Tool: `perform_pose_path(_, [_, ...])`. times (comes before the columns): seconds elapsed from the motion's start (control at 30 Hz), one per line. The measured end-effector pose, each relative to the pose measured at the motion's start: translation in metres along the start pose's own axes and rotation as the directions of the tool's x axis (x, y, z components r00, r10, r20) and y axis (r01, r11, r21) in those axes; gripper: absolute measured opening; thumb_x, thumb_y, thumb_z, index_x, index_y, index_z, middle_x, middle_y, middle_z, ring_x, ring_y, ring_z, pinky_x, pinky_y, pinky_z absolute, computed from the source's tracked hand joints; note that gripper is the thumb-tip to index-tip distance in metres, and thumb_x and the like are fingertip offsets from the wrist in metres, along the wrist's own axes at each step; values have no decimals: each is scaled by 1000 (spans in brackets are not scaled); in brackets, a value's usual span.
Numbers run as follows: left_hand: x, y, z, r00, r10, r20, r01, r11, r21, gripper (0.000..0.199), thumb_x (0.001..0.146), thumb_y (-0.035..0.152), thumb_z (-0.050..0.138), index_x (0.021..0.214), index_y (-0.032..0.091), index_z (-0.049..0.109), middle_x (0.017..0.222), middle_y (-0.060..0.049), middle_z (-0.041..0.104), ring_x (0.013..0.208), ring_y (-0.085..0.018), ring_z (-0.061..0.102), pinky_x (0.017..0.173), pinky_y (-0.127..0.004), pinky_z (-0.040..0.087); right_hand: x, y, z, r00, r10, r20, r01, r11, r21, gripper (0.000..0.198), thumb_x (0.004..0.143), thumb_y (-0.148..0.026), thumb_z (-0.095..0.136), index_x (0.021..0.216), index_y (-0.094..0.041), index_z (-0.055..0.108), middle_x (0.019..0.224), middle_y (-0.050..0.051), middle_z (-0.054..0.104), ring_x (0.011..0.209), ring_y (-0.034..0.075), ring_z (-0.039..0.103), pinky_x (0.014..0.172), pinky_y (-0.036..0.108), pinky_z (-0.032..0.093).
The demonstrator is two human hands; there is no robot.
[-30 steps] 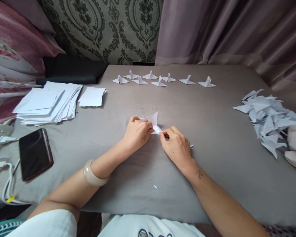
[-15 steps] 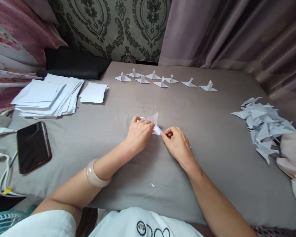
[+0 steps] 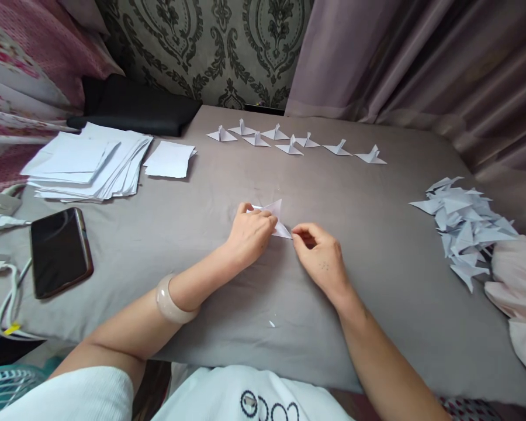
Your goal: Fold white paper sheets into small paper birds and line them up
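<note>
A partly folded white paper (image 3: 282,230) lies on the grey cloth in front of me, one pointed flap standing up and one corner pointing right. My left hand (image 3: 253,235) is closed over its left part, the fingers pressing it and hiding much of it. At the right corner, my right hand (image 3: 322,257) pinches the very tip between thumb and forefinger. Farther back stand several small folded paper birds (image 3: 290,147) in loose rows, their wings spread.
A heap of folded paper pieces (image 3: 462,219) lies at the right beside a pale cloth (image 3: 515,280). On the left are a large paper stack (image 3: 87,164), a smaller stack of squares (image 3: 170,159), a phone (image 3: 61,251), white chargers with cables (image 3: 0,266) and a black cloth (image 3: 144,108).
My right hand has shifted slightly right along the paper's edge to its corner tip, its fingers more curled. My left hand stays on the paper. The view has tilted a little.
</note>
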State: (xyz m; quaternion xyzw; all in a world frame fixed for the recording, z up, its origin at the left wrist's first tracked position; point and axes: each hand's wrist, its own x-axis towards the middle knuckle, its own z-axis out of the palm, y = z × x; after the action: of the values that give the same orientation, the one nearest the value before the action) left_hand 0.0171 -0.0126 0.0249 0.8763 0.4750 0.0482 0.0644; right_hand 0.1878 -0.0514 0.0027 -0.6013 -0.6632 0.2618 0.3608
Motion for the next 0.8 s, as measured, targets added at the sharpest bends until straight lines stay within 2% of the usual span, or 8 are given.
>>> perform_pose_path(0.03, [0, 0, 1, 1000, 1, 0, -1, 1000, 1, 25, 91, 17, 41, 75, 15, 59, 76, -4, 65, 69, -16, 57, 83, -38, 29, -4, -4, 4, 995, -100, 30, 101, 994, -34, 16, 87, -16, 47, 91, -20, 62, 90, 3, 67, 81, 14, 62, 78, 26, 47])
perform_pose_path(0.1, [0, 0, 1, 1000, 3, -6, -3, 1000, -2, 25, 92, 17, 40, 76, 15, 59, 77, -4, 65, 70, -17, 58, 83, -38, 29, -11, -10, 11, 974, -208, 91, 220, 962, -163, 25, 89, -11, 42, 100, -19, 63, 99, 6, 67, 93, 17, 60, 84, 29, 46])
perform_pose_path(0.2, [-1, -1, 2, 1000, -16, 4, 16, 1000, -10, 24, 92, 19, 40, 78, 15, 59, 81, -5, 66, 76, -19, 60, 84, -38, 28, -19, -17, 18, 964, -202, 175, 258, 876, -408, 31, 90, -8, 38, 109, -16, 62, 105, 10, 65, 97, 22, 57, 82, 33, 47])
perform_pose_path(0.3, [-2, -4, 2, 997, -78, 10, 78, 996, -35, 17, 91, 23, 44, 87, 15, 59, 88, -7, 67, 83, -21, 61, 83, -38, 28, -22, -22, 21, 956, -173, 238, 277, 800, -532, 33, 92, -9, 38, 116, -14, 59, 106, 11, 62, 97, 23, 54, 78, 33, 46])
perform_pose_path(0.4, [-3, -8, 2, 993, -116, 10, 116, 988, -99, 15, 90, 25, 47, 98, 16, 56, 94, -7, 68, 88, -22, 61, 78, -37, 28, -23, -27, 22, 951, -153, 270, 289, 756, -588, 32, 94, -16, 40, 120, -11, 57, 105, 13, 61, 94, 24, 52, 77, 35, 45])
perform_pose_path(0.57, [-5, -11, 1, 989, -140, 57, 147, 977, -157, 13, 89, 20, 48, 101, 17, 54, 97, -5, 70, 94, -21, 62, 76, -35, 29, -23, -33, 25, 945, -126, 303, 297, 721, -626, 39, 94, -26, 43, 126, -7, 52, 104, 14, 58, 90, 25, 48, 77, 38, 42])
perform_pose_path(0.7, [-3, -12, -3, 986, -142, 84, 154, 976, -154, 15, 88, 15, 44, 100, 16, 53, 96, -6, 70, 90, -21, 64, 77, -36, 30, -23, -35, 27, 948, -129, 292, 292, 716, -634, 45, 94, -30, 42, 135, -12, 46, 108, 14, 56, 91, 25, 46, 77, 38, 39])
perform_pose_path(0.8, [-2, -13, -4, 987, -125, 100, 138, 980, -144, 16, 87, 14, 43, 100, 16, 53, 93, -7, 70, 90, -22, 64, 76, -36, 31, -23, -35, 29, 951, -136, 278, 288, 717, -635, 45, 94, -33, 40, 135, -16, 46, 104, 13, 55, 88, 25, 45, 76, 38, 37])
